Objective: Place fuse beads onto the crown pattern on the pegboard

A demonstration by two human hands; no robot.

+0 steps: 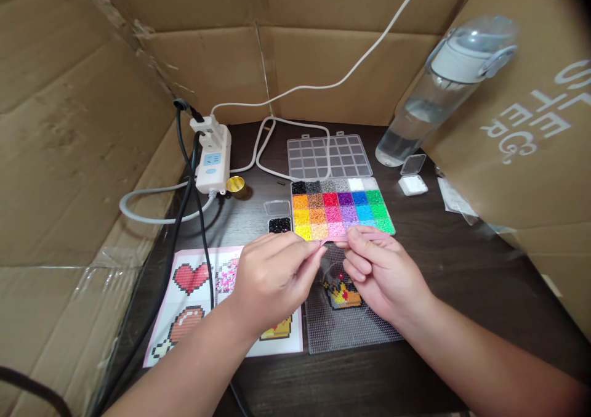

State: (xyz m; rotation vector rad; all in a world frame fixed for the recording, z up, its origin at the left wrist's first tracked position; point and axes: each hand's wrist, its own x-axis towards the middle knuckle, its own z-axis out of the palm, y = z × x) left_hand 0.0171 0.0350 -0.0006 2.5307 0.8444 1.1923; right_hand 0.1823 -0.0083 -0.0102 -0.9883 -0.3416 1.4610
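Observation:
Pink tweezers (377, 236) lie sideways between my two hands, above the near edge of the bead box (330, 199). My right hand (385, 269) grips their body between thumb and fingers. At their left end, my left hand (279, 275) pinches the tip; whether a bead is there is too small to tell. Below the hands is a clear pegboard (323, 337) bearing a partly visible crown pattern of yellow, orange, red and black beads (344, 295). A printed pattern sheet (161, 324) with a heart and other pixel pictures lies under my left forearm.
A small box of black beads (279, 225) stands left of the bead box. Behind are a power strip (215, 164) with cables, a gold cap (235, 186), a water bottle (425, 109) and a small white-filled box (413, 185). A black cable (178, 220) crosses the sheet. Cardboard walls surround the table.

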